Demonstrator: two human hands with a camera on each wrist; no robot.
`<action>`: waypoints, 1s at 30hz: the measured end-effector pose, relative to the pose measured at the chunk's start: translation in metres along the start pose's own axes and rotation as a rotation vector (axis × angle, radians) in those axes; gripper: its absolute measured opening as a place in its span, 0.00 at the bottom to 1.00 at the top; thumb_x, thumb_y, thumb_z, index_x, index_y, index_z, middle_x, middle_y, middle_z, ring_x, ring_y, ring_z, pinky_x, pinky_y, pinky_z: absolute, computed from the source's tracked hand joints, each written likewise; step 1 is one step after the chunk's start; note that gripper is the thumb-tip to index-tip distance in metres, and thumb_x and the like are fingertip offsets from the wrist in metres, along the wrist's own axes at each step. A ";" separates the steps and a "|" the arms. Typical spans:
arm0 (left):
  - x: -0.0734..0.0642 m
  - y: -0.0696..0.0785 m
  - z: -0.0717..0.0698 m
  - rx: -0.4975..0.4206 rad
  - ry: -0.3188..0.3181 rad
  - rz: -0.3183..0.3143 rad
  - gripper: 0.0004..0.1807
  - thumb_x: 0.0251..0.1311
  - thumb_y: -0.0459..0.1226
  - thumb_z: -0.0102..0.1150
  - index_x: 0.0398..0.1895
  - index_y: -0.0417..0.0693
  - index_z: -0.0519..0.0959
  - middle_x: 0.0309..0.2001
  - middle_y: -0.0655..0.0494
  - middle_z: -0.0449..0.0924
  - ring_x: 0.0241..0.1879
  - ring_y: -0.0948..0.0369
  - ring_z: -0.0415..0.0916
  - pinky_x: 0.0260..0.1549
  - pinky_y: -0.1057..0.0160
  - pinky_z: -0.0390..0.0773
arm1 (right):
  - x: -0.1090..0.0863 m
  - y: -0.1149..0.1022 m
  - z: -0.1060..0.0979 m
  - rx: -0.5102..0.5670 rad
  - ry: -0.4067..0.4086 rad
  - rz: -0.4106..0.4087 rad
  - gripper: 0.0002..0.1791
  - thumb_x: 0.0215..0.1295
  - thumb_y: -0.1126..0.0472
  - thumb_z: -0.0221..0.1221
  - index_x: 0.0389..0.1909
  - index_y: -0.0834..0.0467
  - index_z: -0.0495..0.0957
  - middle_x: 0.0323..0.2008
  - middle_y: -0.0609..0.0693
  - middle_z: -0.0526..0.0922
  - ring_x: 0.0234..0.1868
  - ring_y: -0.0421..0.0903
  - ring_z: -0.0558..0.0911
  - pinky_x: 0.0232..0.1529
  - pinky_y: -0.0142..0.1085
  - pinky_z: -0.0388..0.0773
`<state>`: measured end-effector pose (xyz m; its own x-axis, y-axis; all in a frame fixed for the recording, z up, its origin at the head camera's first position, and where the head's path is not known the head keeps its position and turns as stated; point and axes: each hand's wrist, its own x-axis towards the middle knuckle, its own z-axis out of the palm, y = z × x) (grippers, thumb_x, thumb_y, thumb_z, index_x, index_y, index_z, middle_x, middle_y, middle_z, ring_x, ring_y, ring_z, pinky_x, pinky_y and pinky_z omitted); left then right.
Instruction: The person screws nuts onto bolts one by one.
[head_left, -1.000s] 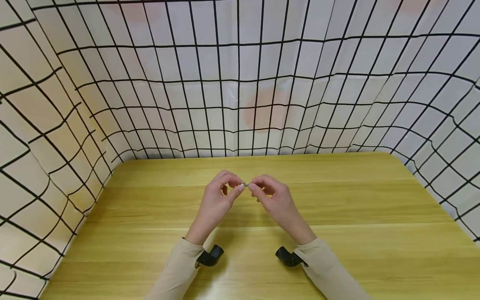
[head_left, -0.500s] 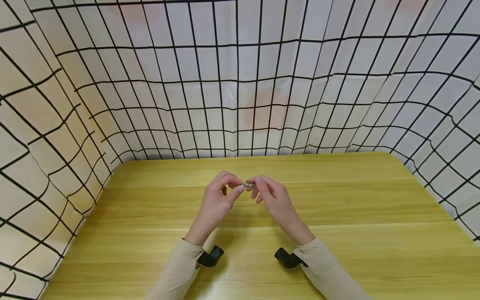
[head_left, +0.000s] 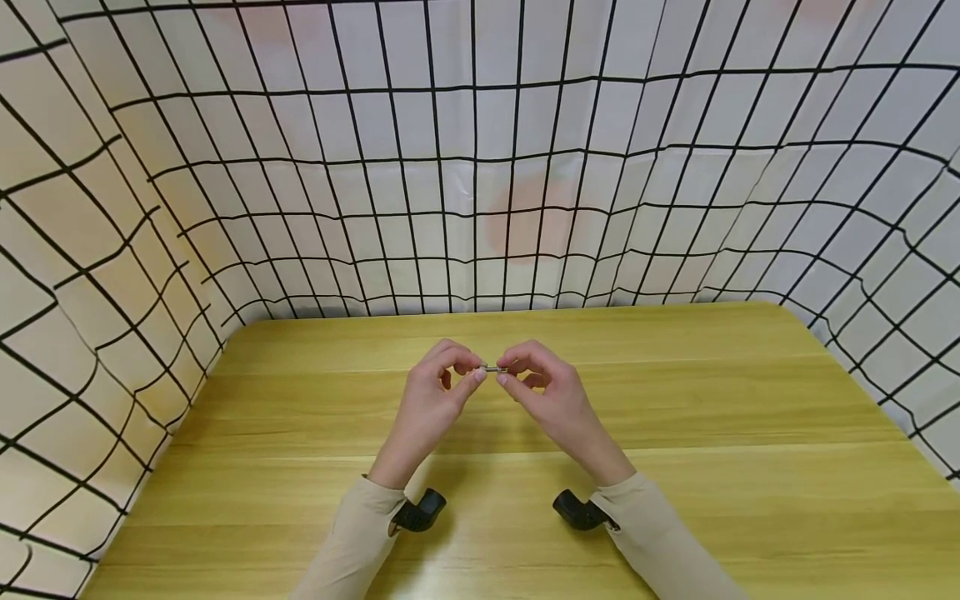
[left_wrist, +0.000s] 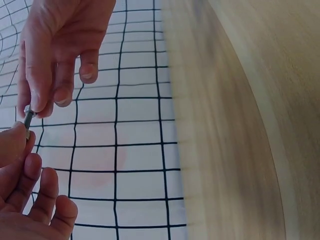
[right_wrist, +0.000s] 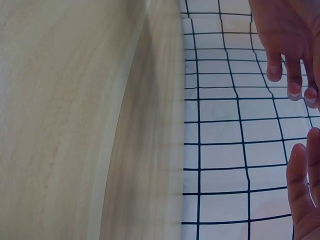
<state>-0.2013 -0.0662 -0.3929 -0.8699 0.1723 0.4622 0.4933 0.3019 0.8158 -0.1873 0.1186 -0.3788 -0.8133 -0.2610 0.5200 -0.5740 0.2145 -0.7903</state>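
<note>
A small, slim metal bolt lies level between the two hands, above the wooden table. My left hand pinches its left end between thumb and forefinger. At the other end, my right hand pinches it with thumb and index finger. In the left wrist view the grey shank of the bolt shows between the fingertips, with a wider, shiny collar, perhaps a nut, by the right fingertips. Both ends are partly hidden by fingers. The right wrist view shows parts of the hands, not the bolt.
The pale wooden table spreads beneath both arms. White cloth with a black grid hangs behind and along both sides. Black wrist mounts stick out from the beige sleeves.
Half a second ago the right fingers lay further forward and exposed more of the bolt. Now the right thumb and index finger pinch its end again. The left hand has barely moved.
</note>
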 end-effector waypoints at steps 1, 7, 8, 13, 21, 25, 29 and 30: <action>0.000 0.000 0.000 0.004 -0.002 0.000 0.03 0.64 0.36 0.65 0.36 0.46 0.83 0.36 0.63 0.75 0.38 0.59 0.70 0.33 0.59 0.65 | 0.000 0.000 0.000 -0.001 0.002 0.006 0.09 0.63 0.75 0.61 0.43 0.65 0.77 0.41 0.56 0.80 0.40 0.49 0.80 0.35 0.42 0.78; 0.000 0.001 0.000 0.016 -0.002 0.002 0.03 0.62 0.36 0.66 0.36 0.47 0.83 0.35 0.63 0.74 0.37 0.61 0.69 0.33 0.59 0.65 | 0.001 -0.003 0.002 0.006 -0.014 0.075 0.05 0.67 0.72 0.59 0.43 0.65 0.78 0.38 0.55 0.80 0.37 0.47 0.78 0.33 0.40 0.78; 0.000 0.001 0.000 0.017 -0.005 0.001 0.02 0.62 0.35 0.66 0.36 0.48 0.83 0.35 0.64 0.74 0.37 0.61 0.69 0.33 0.59 0.65 | 0.001 -0.001 0.003 0.011 -0.022 0.090 0.04 0.68 0.71 0.58 0.42 0.64 0.77 0.37 0.55 0.79 0.36 0.47 0.78 0.33 0.42 0.79; 0.000 0.001 0.001 0.024 -0.019 0.000 0.04 0.61 0.33 0.66 0.35 0.51 0.82 0.35 0.65 0.75 0.36 0.64 0.70 0.33 0.59 0.66 | 0.000 0.016 0.006 0.046 -0.058 0.156 0.05 0.74 0.68 0.52 0.39 0.63 0.77 0.32 0.59 0.78 0.33 0.47 0.77 0.32 0.48 0.79; -0.001 0.001 0.000 0.021 -0.015 -0.004 0.04 0.61 0.32 0.66 0.35 0.51 0.82 0.35 0.64 0.75 0.36 0.63 0.69 0.33 0.58 0.65 | -0.001 0.036 0.008 0.109 -0.094 0.185 0.18 0.80 0.58 0.42 0.45 0.63 0.78 0.35 0.59 0.79 0.36 0.58 0.78 0.31 0.43 0.79; 0.000 0.001 0.000 0.011 -0.003 -0.008 0.02 0.62 0.34 0.66 0.36 0.48 0.83 0.36 0.63 0.75 0.38 0.57 0.71 0.34 0.58 0.65 | 0.000 0.037 0.005 0.143 -0.098 0.150 0.23 0.82 0.55 0.35 0.55 0.62 0.76 0.43 0.59 0.79 0.37 0.58 0.79 0.30 0.44 0.79; 0.001 0.001 -0.001 0.002 0.001 -0.012 0.02 0.62 0.34 0.65 0.36 0.46 0.83 0.36 0.63 0.75 0.40 0.51 0.71 0.34 0.58 0.64 | 0.000 0.038 0.003 0.147 -0.076 0.097 0.18 0.81 0.59 0.40 0.58 0.60 0.74 0.47 0.55 0.78 0.36 0.56 0.79 0.30 0.44 0.79; 0.001 0.000 -0.001 0.003 0.001 -0.014 0.02 0.62 0.35 0.65 0.36 0.45 0.83 0.36 0.63 0.75 0.40 0.51 0.71 0.34 0.58 0.64 | 0.000 0.038 0.003 0.153 -0.074 0.087 0.17 0.80 0.61 0.41 0.58 0.60 0.74 0.47 0.55 0.78 0.36 0.56 0.79 0.30 0.44 0.79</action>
<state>-0.2016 -0.0672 -0.3918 -0.8765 0.1672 0.4515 0.4815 0.3066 0.8211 -0.2084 0.1237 -0.4100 -0.8469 -0.3176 0.4266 -0.4759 0.0947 -0.8744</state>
